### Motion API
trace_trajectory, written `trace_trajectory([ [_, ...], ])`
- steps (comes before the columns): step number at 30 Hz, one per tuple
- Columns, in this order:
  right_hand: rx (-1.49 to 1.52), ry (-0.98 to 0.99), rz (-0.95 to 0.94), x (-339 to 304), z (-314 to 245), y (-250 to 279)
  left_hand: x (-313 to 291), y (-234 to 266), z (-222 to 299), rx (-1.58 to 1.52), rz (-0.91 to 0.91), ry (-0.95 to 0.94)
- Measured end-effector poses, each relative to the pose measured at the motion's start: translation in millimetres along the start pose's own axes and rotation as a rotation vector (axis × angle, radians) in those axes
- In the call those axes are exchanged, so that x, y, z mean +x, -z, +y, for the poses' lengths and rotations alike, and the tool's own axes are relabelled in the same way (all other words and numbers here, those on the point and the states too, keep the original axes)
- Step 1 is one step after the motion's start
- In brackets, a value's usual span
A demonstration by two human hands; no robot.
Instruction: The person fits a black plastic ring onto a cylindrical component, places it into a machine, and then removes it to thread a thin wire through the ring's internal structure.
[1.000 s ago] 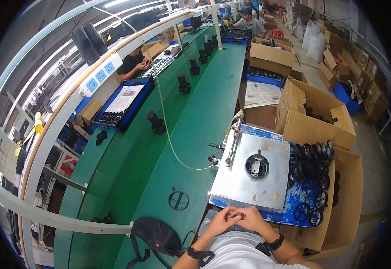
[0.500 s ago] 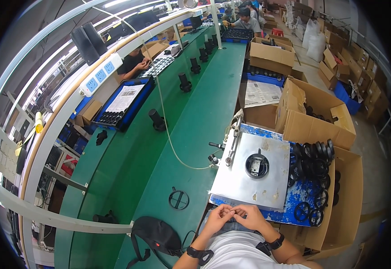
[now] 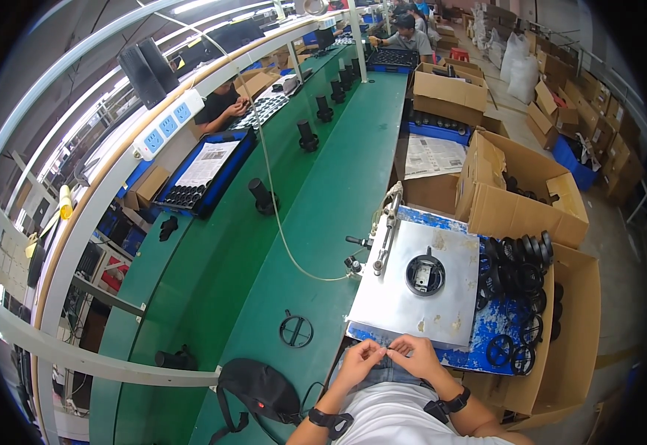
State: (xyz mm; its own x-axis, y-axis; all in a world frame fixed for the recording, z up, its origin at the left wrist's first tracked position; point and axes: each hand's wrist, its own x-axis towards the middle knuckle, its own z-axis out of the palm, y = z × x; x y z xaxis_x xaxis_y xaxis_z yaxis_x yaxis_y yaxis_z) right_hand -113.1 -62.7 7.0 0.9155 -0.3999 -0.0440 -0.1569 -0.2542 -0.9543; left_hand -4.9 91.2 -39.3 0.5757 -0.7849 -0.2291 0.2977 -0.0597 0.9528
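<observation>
My left hand [image 3: 363, 361] and my right hand [image 3: 414, 357] meet over my lap, just in front of the metal plate's near edge. The fingers of both are pinched together, fingertips almost touching. A tiny dark thing seems to sit between them, too small to name. Beyond them lies the silver metal plate [image 3: 394, 319], with a round black part [image 3: 425, 275] set on it. A metal clamp-like fixture [image 3: 384, 241] with a hose stands along the plate's left side. On the green bench to the left lies a black ring with a crossbar [image 3: 295, 331].
Many black rings [image 3: 520, 271] are heaped on the blue board at right, beside an open cardboard box [image 3: 579, 326]. A black bag [image 3: 260, 389] rests on the bench at lower left. Black cylindrical parts [image 3: 263, 197] stand along the green bench [image 3: 323, 215]. A co-worker [image 3: 220, 107] sits across it.
My hands have drawn slightly apart at the fingertips, and the right one has risen a little. Nothing on the plate or bench has moved.
</observation>
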Motion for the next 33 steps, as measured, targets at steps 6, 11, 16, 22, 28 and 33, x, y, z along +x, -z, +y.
trace_trajectory([
  [6,0.022,0.006,0.007,1,2,1,0,1,-4,-0.022,-0.031,-0.015],
  [11,0.077,0.014,0.020,1,5,0,0,0,-2,-0.035,-0.097,0.002],
  [16,0.127,0.008,0.039,1,3,1,1,-1,-4,0.067,-0.117,-0.065],
  [22,0.190,-0.029,0.010,0,8,0,2,-1,-7,0.047,-0.096,-0.061],
  [28,0.250,-0.081,-0.031,1,12,1,2,-2,-1,-0.107,0.004,0.021],
  [33,0.170,-0.101,-0.045,1,8,2,2,0,-3,-0.110,-0.021,0.012],
])
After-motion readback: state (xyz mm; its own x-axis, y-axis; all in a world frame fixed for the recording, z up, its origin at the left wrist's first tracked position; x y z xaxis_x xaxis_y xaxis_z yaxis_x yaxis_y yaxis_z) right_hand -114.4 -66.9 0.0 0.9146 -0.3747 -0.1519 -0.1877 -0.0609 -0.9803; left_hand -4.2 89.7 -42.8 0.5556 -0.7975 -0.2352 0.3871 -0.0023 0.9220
